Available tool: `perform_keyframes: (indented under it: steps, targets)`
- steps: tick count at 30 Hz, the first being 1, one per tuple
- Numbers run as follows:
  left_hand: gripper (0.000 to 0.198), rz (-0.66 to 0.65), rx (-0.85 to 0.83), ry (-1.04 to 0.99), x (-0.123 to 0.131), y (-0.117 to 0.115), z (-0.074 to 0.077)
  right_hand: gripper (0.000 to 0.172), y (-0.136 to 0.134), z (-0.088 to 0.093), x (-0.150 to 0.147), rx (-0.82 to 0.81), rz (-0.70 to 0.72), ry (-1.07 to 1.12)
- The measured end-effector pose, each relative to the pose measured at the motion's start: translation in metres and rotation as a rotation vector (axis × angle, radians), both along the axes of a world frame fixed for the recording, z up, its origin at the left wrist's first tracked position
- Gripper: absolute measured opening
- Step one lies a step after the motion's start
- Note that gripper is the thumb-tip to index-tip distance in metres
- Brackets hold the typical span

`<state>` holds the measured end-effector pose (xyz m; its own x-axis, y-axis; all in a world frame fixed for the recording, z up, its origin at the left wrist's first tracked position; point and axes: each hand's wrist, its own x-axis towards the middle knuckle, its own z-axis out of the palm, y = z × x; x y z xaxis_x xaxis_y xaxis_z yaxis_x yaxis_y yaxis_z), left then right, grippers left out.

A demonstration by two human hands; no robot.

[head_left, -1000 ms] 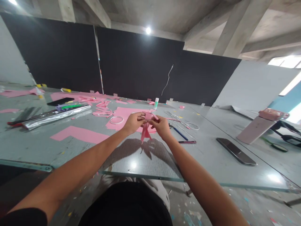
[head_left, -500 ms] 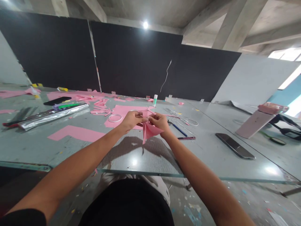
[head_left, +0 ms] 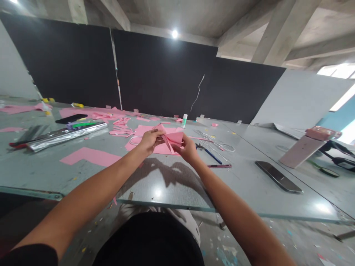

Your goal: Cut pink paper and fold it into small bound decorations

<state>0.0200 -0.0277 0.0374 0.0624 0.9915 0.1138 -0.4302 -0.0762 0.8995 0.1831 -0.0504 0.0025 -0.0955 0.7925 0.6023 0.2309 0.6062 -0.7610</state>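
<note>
Held up between both hands above the table is a folded piece of pink paper [head_left: 174, 137], its flaps spreading apart. My left hand [head_left: 151, 140] is closed on its left end, thumb toward me. My right hand [head_left: 189, 148] pinches the right side, with the fingertips partly behind the paper. Beneath and behind them a larger pink sheet [head_left: 141, 130] lies flat, and a white ring [head_left: 135, 140] rests on it close to my left hand. A glue stick [head_left: 184, 120] stands upright just beyond the hands.
Blue-handled pliers [head_left: 212, 155], a dark pen-like tool [head_left: 220, 166] and wire [head_left: 226, 147] lie right of my hands. Farther right are a phone [head_left: 278, 176] and a pink bottle [head_left: 301, 149]. Leftward lie an L-shaped pink piece [head_left: 90, 156], a foil roll [head_left: 68, 137] and pink scraps [head_left: 122, 127].
The pink paper has been turned: its pointed flap hung below the hands and now sits raised between them. My left hand has shifted slightly left, and the hands are farther apart.
</note>
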Motion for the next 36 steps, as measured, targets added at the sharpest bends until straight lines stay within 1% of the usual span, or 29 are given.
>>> perform_keyframes:
  steps: [2,4,5,8,9,11,13,15,16,17,19,21,23,26,29,32,34,36]
  targets:
    - [0.014,-0.018,-0.007,0.003,0.002,-0.003,-0.001,0.023,-0.001,-0.003,-0.005,0.037,-0.161,-0.039]
    - [0.016,-0.014,-0.032,-0.014,0.005,-0.004,-0.003,0.016,-0.003,-0.004,-0.009,0.114,-0.267,-0.060]
    - [0.017,-0.011,-0.046,-0.028,0.006,-0.004,-0.003,0.016,-0.004,-0.003,-0.010,0.157,-0.303,-0.075]
    - [0.018,-0.023,-0.079,-0.079,0.007,-0.002,-0.005,0.024,-0.008,-0.002,-0.011,0.238,-0.372,-0.125]
    - [0.017,-0.020,-0.092,-0.098,0.007,0.000,-0.005,0.025,-0.009,-0.002,-0.010,0.243,-0.386,-0.132]
    - [0.016,0.020,-0.124,-0.137,0.005,0.002,-0.003,0.021,-0.010,-0.003,-0.008,0.224,-0.398,-0.134]
    - [0.015,0.066,-0.143,-0.156,0.002,0.004,-0.001,0.013,-0.011,-0.003,-0.006,0.195,-0.388,-0.130]
    - [0.014,0.080,-0.143,-0.142,0.000,0.003,0.001,0.006,-0.012,-0.003,-0.004,0.200,-0.368,-0.132]
    - [0.014,0.069,-0.134,-0.124,0.000,0.001,0.001,0.003,-0.013,-0.002,-0.004,0.218,-0.352,-0.131]
    - [0.013,0.049,-0.122,-0.102,0.000,0.000,0.001,0.004,-0.013,-0.001,-0.003,0.238,-0.328,-0.127]
    - [0.014,-0.008,-0.095,-0.053,0.002,-0.004,0.000,0.008,-0.013,0.001,-0.004,0.268,-0.258,-0.124]
    - [0.015,-0.057,-0.076,-0.021,0.003,-0.006,-0.001,0.005,-0.013,0.002,-0.006,0.290,-0.183,-0.129]
    - [0.016,-0.052,-0.060,-0.024,0.003,-0.006,-0.001,0.011,-0.013,0.002,-0.006,0.310,-0.142,-0.132]
    - [0.015,0.013,-0.017,-0.036,-0.001,-0.002,0.000,0.017,-0.014,0.001,-0.002,0.319,-0.095,-0.096]
    - [0.017,0.038,0.070,0.068,-0.003,-0.001,0.002,0.020,-0.014,0.001,0.004,0.271,-0.074,0.022]
    - [0.022,0.016,0.200,0.219,-0.002,-0.004,0.001,0.018,-0.012,0.001,0.007,0.189,-0.072,0.083]
    - [0.025,-0.019,0.254,0.287,0.000,-0.007,0.001,0.024,-0.009,0.000,0.004,0.132,-0.059,0.070]
    - [0.026,-0.064,0.273,0.320,0.002,-0.010,0.000,0.033,-0.005,-0.002,-0.002,0.059,-0.062,0.059]
